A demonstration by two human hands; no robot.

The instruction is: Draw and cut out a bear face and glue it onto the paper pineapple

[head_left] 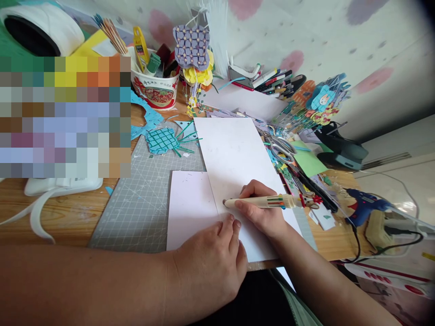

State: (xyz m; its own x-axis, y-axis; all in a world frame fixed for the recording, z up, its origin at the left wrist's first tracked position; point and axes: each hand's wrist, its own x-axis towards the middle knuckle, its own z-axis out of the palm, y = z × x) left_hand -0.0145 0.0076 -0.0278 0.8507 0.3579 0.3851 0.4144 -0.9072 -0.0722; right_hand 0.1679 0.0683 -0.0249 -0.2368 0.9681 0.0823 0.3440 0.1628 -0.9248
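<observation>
My right hand (263,213) is closed round a thick cream multi-colour pen (253,202) with coloured sliders and a red-and-brown figure at its end. The pen points left, its tip at the left edge of a white sheet (234,154). My left hand (214,256) rests beside it, fingers bent and laid on the paper, holding nothing that I can see; its thumb is hidden. Under the white sheet lies a pale lilac sheet (188,203) with a few small dark marks. Both lie on a grey cutting mat (136,203).
A blue paper piece with a green grid (162,140) lies on the mat. Behind stand a paper tub (154,88) of tools and some pens (277,81). Scissors (282,147), paper scraps and a blue glue gun (365,203) are at the right. A blurred patch covers the left.
</observation>
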